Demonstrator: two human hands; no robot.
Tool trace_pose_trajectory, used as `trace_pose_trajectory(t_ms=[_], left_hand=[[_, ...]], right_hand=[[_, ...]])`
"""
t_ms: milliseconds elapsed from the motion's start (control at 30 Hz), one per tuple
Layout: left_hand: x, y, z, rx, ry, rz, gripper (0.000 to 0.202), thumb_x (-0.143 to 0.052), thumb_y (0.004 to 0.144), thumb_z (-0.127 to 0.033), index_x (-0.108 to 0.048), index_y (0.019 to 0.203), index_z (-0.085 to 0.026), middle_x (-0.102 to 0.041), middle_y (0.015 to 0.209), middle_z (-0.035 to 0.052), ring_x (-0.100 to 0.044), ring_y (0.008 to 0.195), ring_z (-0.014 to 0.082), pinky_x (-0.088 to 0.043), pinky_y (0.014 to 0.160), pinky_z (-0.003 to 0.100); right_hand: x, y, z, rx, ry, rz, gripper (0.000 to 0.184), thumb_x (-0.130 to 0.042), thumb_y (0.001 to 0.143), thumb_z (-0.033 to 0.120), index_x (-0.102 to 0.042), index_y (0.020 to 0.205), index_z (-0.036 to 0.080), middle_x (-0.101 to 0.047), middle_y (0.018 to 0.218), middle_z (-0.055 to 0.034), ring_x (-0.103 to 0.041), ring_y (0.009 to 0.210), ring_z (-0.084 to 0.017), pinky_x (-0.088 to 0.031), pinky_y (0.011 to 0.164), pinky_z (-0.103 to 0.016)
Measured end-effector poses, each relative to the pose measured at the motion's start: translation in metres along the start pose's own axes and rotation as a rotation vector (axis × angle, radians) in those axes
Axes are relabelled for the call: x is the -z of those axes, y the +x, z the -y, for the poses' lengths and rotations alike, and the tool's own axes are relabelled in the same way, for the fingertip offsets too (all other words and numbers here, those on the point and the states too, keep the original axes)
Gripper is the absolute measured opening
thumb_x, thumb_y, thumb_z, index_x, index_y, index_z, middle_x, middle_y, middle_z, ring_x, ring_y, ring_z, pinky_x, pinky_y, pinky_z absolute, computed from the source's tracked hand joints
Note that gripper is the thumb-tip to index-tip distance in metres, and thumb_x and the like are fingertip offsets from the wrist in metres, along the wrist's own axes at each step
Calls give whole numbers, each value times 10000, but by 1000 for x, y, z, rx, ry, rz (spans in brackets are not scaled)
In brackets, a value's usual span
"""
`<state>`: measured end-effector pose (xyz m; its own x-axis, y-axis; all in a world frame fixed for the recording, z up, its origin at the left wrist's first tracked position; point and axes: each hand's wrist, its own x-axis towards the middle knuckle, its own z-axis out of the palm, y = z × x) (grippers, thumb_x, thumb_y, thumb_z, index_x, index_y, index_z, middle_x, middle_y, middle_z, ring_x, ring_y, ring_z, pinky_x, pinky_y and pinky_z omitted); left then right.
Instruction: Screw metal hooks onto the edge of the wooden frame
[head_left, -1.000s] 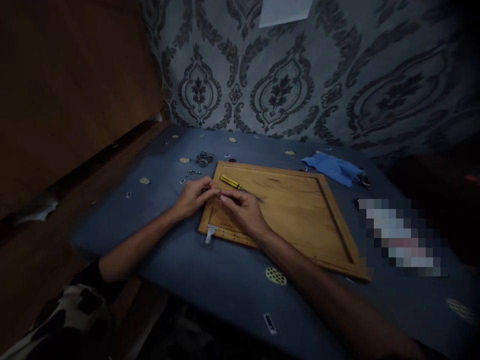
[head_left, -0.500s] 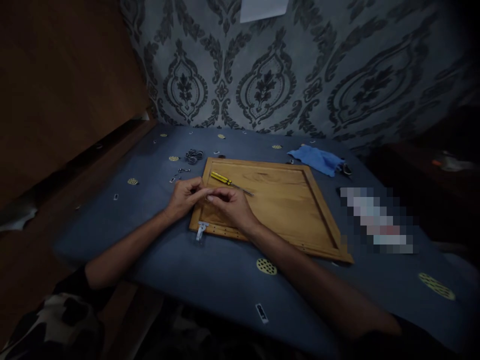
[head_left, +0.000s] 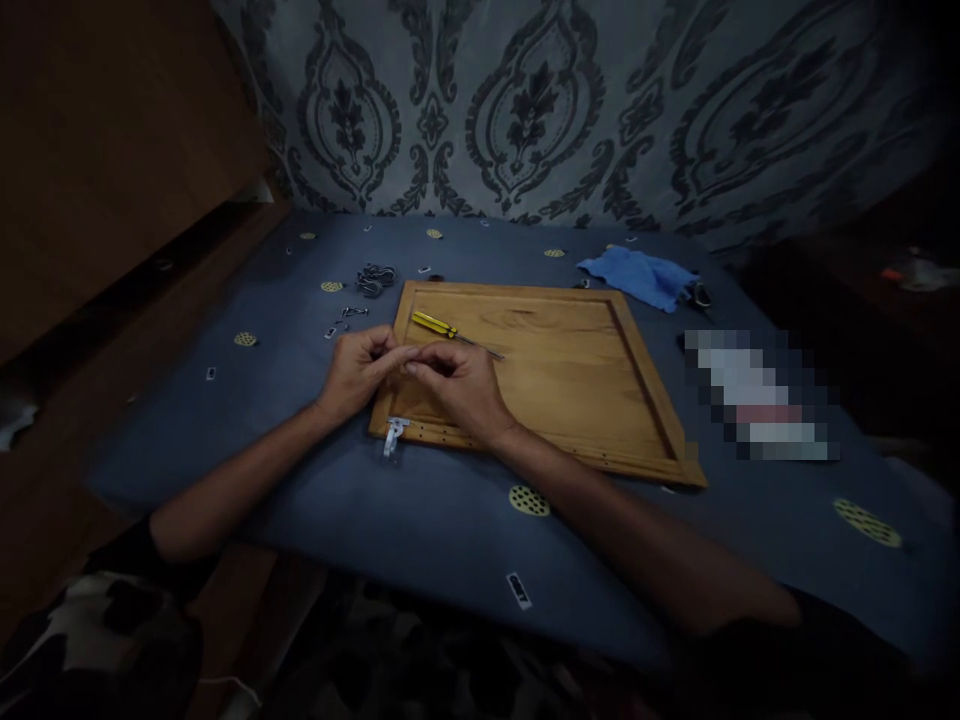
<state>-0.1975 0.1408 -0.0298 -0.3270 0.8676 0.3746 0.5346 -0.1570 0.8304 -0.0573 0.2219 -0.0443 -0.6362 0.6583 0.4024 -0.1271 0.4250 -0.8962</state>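
Observation:
Over the left part of a wooden cabinet door (head_left: 570, 390), my left hand (head_left: 360, 370) and my right hand (head_left: 461, 385) meet with their fingertips pinched together. Whatever lies between the fingertips is too small to make out. Just beyond the hands, a screwdriver (head_left: 435, 324) with a yellow handle rests on the panel, its shaft pointing right. A metal hinge (head_left: 394, 433) sits at the door's near left corner and sticks out past the edge. Small holes run along the near frame rail.
Left of the door, small screws (head_left: 352, 312) lie on the blue patterned cloth (head_left: 247, 430), with a dark metal bunch of parts (head_left: 375, 280) behind them. A blue rag (head_left: 637, 277) lies at the back right. A blurred-out item (head_left: 757, 395) is on the right.
The view has tipped down a little, so everything sits higher in the picture. Both hands keep the same fingertip pinch over the door; the screwdriver and hinge stay in place.

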Motion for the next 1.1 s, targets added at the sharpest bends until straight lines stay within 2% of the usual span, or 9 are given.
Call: trace_pose_trajectory(t_ms=[200,267,333,433,500,567,700,933,1100], left_hand=[[8,2,-3,-6,56,80,487,-563,915,-501,-472,568,-172,-478,478,-40,-424,470,72,-329,490,210],[18,1,-7,-2,79,126,442,-519,942,-476,-530,625,-169,-507,531,-31,-454,516,83,-359,527,217],[30,-2,-12,5,89,188,388,-489,953,-488,-617,769,-170,-570,627,-14,-515,594,104,-410,587,230],[48,-15,-17,-4,99,362,444,-616,842,-619,-679,985,-204,-659,880,29,-610,836,176,-497,779,297],[56,-28,-17,-22,151,516,595,-699,726,-702,-665,1084,-228,-637,1031,52,-591,1012,233,-492,927,367],[58,-41,-14,-37,210,596,713,-733,669,-721,-616,1192,-252,-586,1140,68,-539,1124,264,-468,999,414],[55,-57,-8,-75,286,596,674,-745,726,-638,-539,1256,-275,-527,1215,71,-494,1168,253,-455,1019,424],[49,-62,-12,-131,357,541,582,-705,789,-608,-556,1235,-265,-516,1193,63,-492,1113,228,-448,993,403],[48,-63,-11,-148,365,528,522,-705,815,-563,-567,1225,-270,-516,1185,50,-492,1102,214,-441,971,374]], right_hand=[[2,-2,4,7,-4,12,109,-668,822,271,-736,785,194,-721,750,0,-642,696,-139,-506,664,-256],[3,-1,4,3,2,16,113,-664,830,270,-730,790,188,-715,742,0,-638,687,-132,-503,653,-249],[4,-2,5,-2,12,18,116,-657,836,265,-723,790,183,-707,731,1,-629,673,-124,-493,630,-238],[6,-8,8,-18,49,42,104,-659,832,257,-716,788,181,-689,707,9,-612,650,-113,-465,584,-217],[9,-14,12,-49,76,97,100,-657,831,249,-712,788,178,-686,707,10,-607,642,-109,-452,565,-211],[12,-21,14,-94,99,166,103,-662,833,260,-712,801,175,-692,720,7,-609,642,-110,-459,572,-216],[18,-31,17,-137,92,232,127,-683,844,300,-712,820,179,-695,741,-2,-608,653,-115,-469,596,-231],[22,-34,17,31,-19,402,62,-668,899,224,-696,855,190,-685,866,-25,-637,776,-134,-497,698,-265],[22,-37,17,129,-104,446,58,-624,931,145,-674,909,167,-690,926,-51,-645,840,-147,-513,761,-289]])
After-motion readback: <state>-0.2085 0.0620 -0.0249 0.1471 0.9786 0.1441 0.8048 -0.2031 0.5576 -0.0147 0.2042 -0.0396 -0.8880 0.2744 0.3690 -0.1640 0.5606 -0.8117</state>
